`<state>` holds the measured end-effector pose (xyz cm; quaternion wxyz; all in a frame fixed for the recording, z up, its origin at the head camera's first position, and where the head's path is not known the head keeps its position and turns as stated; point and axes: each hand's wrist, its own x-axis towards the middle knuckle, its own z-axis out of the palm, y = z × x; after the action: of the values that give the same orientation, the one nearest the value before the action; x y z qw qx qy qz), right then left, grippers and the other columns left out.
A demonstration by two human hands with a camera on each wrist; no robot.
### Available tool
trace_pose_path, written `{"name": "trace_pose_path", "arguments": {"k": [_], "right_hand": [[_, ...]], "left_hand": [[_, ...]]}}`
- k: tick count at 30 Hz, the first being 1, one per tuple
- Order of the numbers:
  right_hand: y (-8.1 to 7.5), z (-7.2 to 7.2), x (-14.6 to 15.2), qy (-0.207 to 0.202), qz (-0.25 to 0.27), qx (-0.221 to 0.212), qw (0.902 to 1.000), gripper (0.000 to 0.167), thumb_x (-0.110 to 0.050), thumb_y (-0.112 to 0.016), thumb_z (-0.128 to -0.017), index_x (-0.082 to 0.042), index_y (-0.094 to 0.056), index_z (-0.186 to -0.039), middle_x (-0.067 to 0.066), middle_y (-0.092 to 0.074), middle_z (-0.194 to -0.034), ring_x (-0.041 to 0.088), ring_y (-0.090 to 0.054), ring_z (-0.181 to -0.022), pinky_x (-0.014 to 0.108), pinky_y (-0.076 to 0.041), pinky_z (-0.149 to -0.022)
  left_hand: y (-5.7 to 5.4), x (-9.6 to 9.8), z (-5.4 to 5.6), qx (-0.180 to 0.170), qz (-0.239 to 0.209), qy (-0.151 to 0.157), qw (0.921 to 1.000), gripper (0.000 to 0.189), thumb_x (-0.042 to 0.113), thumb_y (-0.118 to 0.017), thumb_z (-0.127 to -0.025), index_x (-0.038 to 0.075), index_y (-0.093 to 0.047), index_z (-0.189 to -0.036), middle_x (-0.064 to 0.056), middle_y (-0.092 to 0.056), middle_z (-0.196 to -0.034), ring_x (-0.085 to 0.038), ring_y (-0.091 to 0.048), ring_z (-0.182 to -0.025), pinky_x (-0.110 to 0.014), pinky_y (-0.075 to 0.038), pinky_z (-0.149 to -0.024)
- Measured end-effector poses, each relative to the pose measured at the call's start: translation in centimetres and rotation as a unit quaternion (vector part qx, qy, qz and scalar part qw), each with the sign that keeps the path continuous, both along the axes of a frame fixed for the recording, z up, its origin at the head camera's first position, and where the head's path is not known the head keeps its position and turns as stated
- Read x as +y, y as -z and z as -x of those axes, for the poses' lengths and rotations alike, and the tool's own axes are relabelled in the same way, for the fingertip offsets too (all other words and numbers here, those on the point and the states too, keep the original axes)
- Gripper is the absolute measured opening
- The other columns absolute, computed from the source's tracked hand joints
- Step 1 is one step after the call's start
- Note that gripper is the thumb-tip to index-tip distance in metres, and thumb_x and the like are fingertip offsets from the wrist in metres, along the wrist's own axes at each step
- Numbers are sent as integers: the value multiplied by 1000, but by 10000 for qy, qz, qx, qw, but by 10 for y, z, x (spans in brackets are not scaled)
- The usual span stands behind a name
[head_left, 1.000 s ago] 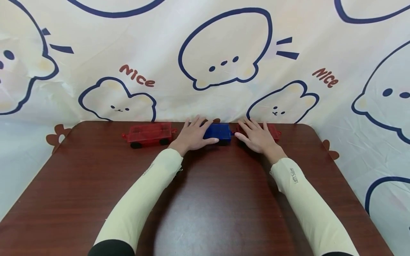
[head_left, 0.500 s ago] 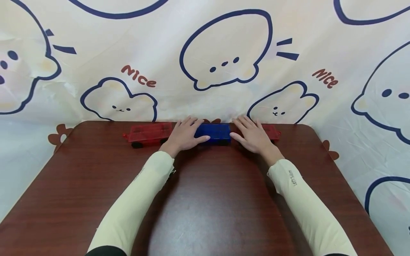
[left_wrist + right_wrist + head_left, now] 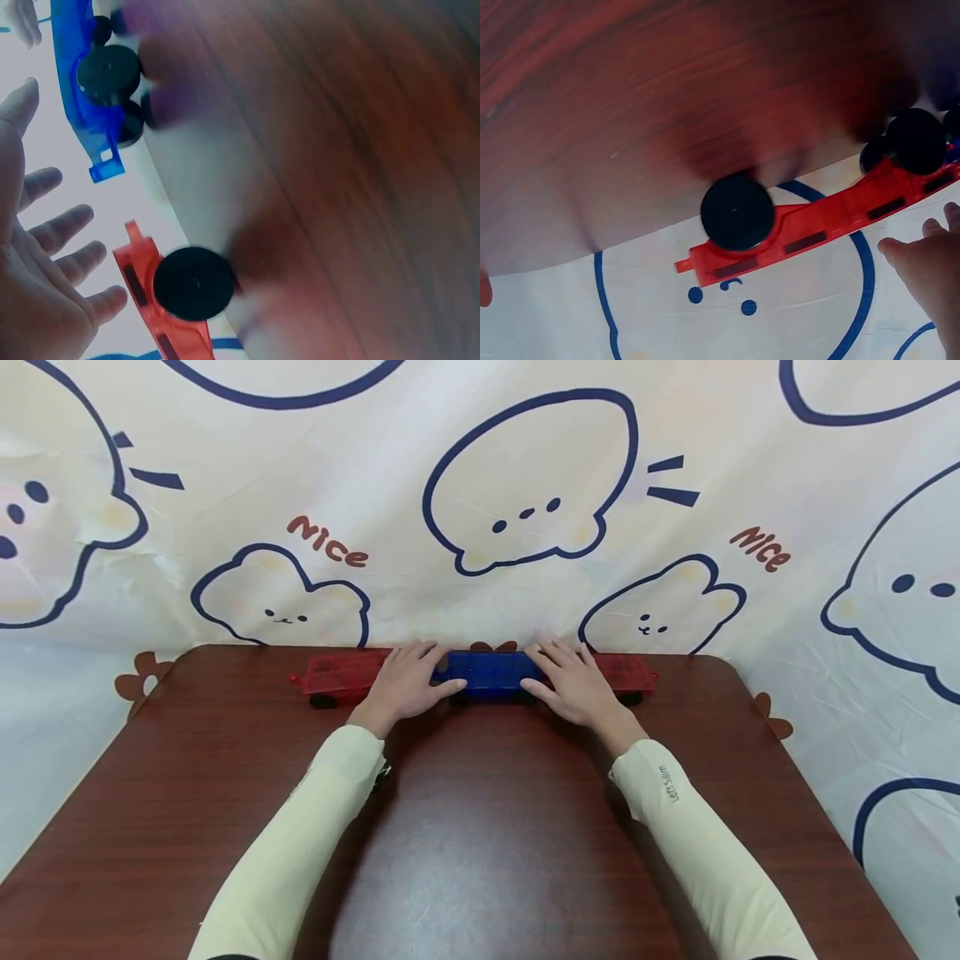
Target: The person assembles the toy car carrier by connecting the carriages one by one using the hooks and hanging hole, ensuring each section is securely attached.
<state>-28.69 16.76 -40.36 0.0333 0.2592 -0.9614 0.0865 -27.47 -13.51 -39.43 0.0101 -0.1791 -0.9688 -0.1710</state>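
Left hand (image 3: 405, 683) and right hand (image 3: 573, 687), fingers outstretched, gripping nothing, partly cover the left red car (image 3: 337, 675) and right red car (image 3: 626, 674) beside the blue car (image 3: 487, 675), centre of the head view. Left wrist view, left: a gap parts blue from red. Right wrist view, upper right: a wheel (image 3: 915, 141) hidden from the head.

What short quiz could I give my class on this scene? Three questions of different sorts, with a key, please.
1. Multiple choice: what colour is the middle toy wagon in the row?
a) green
b) blue
c) yellow

2. True or false: in the left wrist view, the leftmost wagon touches the middle one.

3. Fill in: in the head view, the person's ____ hand overlaps the leftmost wagon.

Key: 1 b; 2 false, a gap shows between them; 3 left.
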Motion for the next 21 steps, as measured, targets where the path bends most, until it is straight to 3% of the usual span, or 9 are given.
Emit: {"name": "trace_pose_path", "arguments": {"k": [8, 21], "right_hand": [[5, 0, -14, -57, -30, 18, 10000, 71, -59, -46, -102, -21, -34, -160, 9, -29, -165, 32, -18, -154, 62, -8, -120], [11, 0, -26, -250, -219, -16, 9994, 72, -62, -44, -102, -19, -36, -159, 10, -29, -165, 32, -16, -154, 61, -8, -121]], "left_hand": [[-5, -19, -9, 25, -83, -235, 9997, 75, 56, -59, -97, 10, -43, -154, -18, -41, -156, -38, -30, -146, -57, -19, -120], [-8, -54, -12, -54, -101, -284, 9995, 73, 54, -61, -97, 6, -48, -150, -21, -44, -152, -41, -35, -143, -63, -19, -118]]}}
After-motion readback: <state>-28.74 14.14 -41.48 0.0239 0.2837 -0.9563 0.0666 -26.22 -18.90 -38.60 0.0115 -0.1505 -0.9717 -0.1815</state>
